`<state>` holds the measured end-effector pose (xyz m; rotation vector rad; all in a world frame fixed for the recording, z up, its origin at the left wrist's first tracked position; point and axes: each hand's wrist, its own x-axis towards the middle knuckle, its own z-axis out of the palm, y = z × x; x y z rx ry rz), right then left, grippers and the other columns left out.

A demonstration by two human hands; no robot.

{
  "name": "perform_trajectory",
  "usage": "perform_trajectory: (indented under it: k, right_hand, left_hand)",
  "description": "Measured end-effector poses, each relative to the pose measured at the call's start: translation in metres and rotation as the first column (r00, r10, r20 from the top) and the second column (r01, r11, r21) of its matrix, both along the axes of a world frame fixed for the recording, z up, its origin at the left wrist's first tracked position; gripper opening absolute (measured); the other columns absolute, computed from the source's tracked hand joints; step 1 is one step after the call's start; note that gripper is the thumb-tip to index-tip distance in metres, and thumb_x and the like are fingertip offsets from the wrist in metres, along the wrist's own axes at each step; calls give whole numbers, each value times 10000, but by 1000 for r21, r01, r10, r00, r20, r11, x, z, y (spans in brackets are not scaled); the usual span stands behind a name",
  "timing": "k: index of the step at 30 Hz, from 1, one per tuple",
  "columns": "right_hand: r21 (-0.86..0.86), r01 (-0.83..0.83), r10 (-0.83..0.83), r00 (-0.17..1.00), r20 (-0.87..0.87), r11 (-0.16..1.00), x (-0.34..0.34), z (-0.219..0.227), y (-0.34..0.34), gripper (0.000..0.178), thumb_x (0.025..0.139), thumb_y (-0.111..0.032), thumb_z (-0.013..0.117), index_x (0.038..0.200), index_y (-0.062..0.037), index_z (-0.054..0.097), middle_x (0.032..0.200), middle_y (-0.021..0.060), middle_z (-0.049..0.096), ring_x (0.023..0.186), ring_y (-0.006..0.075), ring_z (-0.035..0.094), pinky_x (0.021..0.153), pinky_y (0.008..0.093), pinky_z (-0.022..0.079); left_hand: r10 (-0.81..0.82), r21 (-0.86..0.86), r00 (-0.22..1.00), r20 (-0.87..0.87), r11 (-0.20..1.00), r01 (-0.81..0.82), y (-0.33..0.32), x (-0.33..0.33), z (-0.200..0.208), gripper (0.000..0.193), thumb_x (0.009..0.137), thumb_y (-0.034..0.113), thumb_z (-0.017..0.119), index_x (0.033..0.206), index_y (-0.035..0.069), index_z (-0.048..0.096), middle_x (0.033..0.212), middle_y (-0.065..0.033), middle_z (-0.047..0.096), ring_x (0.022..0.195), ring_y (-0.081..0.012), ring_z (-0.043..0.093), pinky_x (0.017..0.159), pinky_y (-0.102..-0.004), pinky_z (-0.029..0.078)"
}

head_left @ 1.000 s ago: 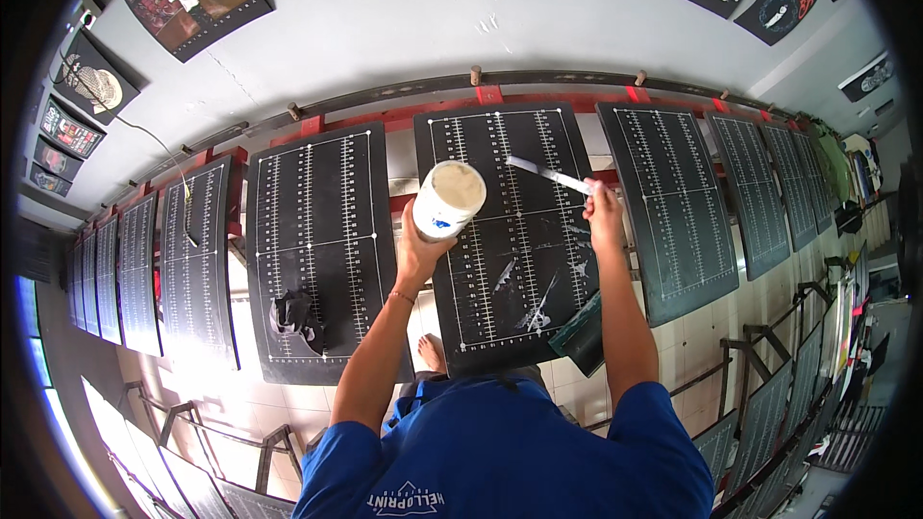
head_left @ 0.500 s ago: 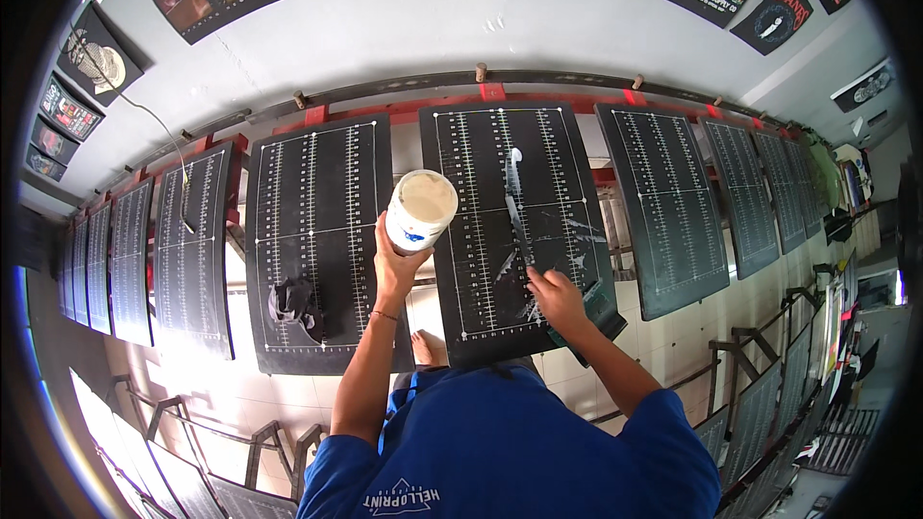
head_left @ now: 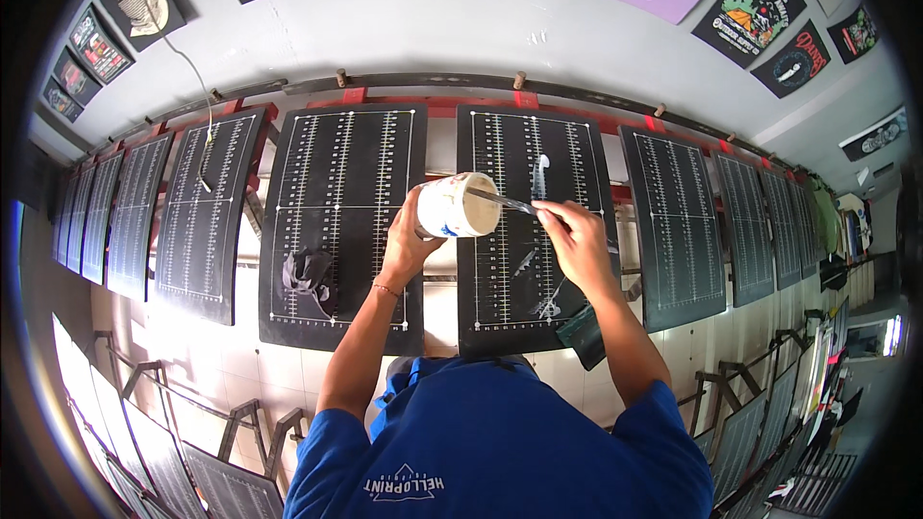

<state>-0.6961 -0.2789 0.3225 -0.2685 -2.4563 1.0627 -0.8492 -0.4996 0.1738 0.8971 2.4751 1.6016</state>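
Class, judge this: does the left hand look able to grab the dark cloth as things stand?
Probably not: the left hand is wrapped around the white tub, so it would likely need freeing first. Otherwise the way looks open; the dark cloth lies uncovered on a black board.

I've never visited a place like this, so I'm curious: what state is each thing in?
White tub: open, tipped with its mouth toward the right
Left hand: closed around the tub
Thin tool: slanted, one end in the tub's mouth
Right hand: gripping the tool's other end
Black board in front: marked with white smears
Dark cloth: crumpled, on the next board to the left
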Motion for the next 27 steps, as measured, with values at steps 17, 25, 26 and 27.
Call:
perform_trajectory:
  k: [17, 25, 26, 27]
  right_hand:
    - [-982, 191, -207, 961, 184, 14, -14, -115, 55, 144, 999, -229, 632, 943, -107, 579, 686, -56, 458, 536, 22, 411, 424, 172, 355]
    - [-691, 427, -467, 872, 144, 583, -19, -165, 74, 236, 1012, -215, 603, 1141, -62, 728, 696, -41, 487, 619, 72, 461, 574, 258, 412]
    - [-344, 402, -448, 892, -64, 848, -18, -172, 67, 236, 1003, -199, 609, 1148, -52, 725, 704, 1, 516, 639, 122, 502, 600, 288, 436]
    - [86, 364, -336, 912, -235, 927, -14, -179, 58, 238, 994, -182, 614, 1154, -42, 721, 711, 42, 544, 659, 172, 543, 627, 319, 459]
  left_hand:
    - [210, -14, 968, 140, 978, -210, -62, -50, -16, 1000, 636, 51, 874, 1479, 1, 338, 1272, -232, 620, 1186, -332, 625, 1016, -393, 505]
    - [390, 128, 886, 249, 894, -430, -87, -126, -59, 1029, 674, 83, 883, 1509, 51, 282, 1294, -158, 619, 1162, -233, 604, 1020, -348, 479]
    - [431, 101, 867, 250, 879, -466, -87, -135, -60, 1028, 677, 88, 884, 1508, 49, 280, 1296, -163, 618, 1166, -236, 603, 1026, -346, 475]
    - [471, 75, 846, 249, 862, -501, -87, -143, -61, 1027, 680, 93, 884, 1508, 48, 278, 1298, -167, 616, 1171, -240, 602, 1032, -344, 471]
